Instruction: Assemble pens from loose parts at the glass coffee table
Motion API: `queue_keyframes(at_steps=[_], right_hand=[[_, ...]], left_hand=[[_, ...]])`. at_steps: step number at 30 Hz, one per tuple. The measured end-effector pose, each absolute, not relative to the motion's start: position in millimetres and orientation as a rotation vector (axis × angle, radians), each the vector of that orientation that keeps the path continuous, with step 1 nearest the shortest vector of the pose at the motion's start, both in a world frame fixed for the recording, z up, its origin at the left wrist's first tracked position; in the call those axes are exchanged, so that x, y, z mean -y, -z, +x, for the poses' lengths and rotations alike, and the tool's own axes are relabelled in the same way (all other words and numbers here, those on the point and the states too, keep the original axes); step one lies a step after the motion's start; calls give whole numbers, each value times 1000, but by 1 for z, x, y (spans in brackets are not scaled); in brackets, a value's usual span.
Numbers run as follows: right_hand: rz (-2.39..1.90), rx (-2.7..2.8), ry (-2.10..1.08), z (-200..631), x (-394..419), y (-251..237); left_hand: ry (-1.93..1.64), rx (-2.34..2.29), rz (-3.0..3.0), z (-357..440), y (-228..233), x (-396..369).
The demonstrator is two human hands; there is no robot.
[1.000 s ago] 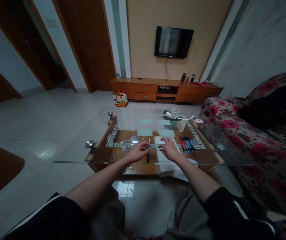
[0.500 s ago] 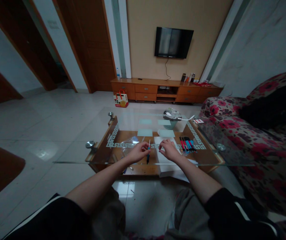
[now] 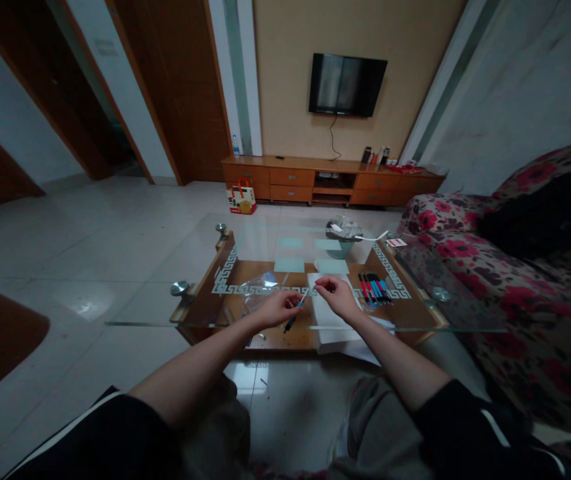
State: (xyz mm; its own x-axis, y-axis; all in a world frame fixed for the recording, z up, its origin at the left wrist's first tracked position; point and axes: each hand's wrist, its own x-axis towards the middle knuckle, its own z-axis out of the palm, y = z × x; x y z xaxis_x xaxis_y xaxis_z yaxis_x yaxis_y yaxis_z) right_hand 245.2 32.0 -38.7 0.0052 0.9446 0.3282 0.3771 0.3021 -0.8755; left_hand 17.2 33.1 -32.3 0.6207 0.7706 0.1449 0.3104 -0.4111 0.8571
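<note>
My left hand [image 3: 282,308] is closed on a slim pen [image 3: 290,325] with a blue and black barrel. The pen slants up to the right, its thin pale tip pointing toward my other hand. Just beyond that tip, my right hand [image 3: 338,295] is pinched, thumb against fingers. Whatever it may hold is too small to make out. Both hands are over the near part of the glass table [image 3: 260,233]. Several red, blue and black pens [image 3: 375,289] lie in a row to the right of my right hand.
A white box [image 3: 322,313] is below my right hand, with a clear plastic bag [image 3: 258,288] to the left. A lined basket [image 3: 341,248] appears near the far right corner. A floral sofa [image 3: 450,247] flanks the right side; a paper bag [image 3: 241,200] is on the floor.
The pen has tilted from nearly upright to slanting, its tip now toward the right. My right hand has closed from loosely curled fingers into a pinch near the tip.
</note>
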Motion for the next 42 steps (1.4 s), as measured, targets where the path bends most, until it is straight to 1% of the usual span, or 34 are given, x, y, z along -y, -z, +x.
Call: queue_keyframes(at_steps=[7, 33, 42], right_hand=[[-1244, 1539, -675, 241, -30, 32], [-1229, 1524, -656, 241, -28, 32], [-1213, 1543, -755, 238, -28, 34]], left_hand=[[-678, -881, 2019, 19, 33, -33], [-644, -869, 2004, 18, 32, -33], [-649, -870, 2008, 18, 31, -32]])
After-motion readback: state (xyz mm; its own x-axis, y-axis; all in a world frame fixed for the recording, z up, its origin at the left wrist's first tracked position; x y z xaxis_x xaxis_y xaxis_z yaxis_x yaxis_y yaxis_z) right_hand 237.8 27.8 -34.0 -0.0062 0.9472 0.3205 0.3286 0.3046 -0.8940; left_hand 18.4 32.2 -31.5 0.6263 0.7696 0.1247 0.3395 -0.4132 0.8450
